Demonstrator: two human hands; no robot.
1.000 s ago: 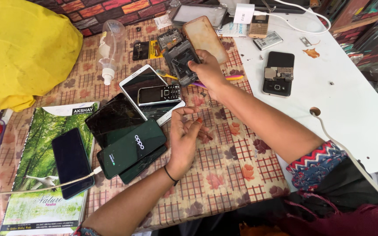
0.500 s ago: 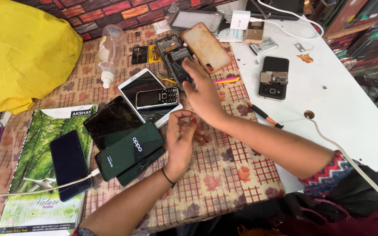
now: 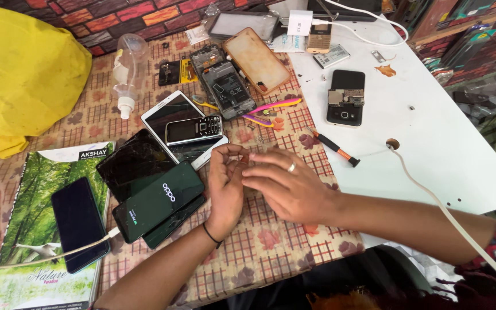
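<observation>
Just left of my left hand (image 3: 225, 183) lies the dark green smartphone (image 3: 159, 201) on its white charging cable (image 3: 41, 258), stacked over other handsets so the cord reaches it. That hand stands on its edge on the checked floral cloth (image 3: 271, 252) covering the counter, palm toward the right, fingers curled; I cannot tell whether its grip pinches anything. My right hand (image 3: 288, 183), with a ring, lies flat against those fingertips, grip released, holding nothing I can see. Beyond the grip sits the small black keypad phone (image 3: 193, 129); to the right lies the orange-tipped screwdriver (image 3: 334, 148), within reach.
</observation>
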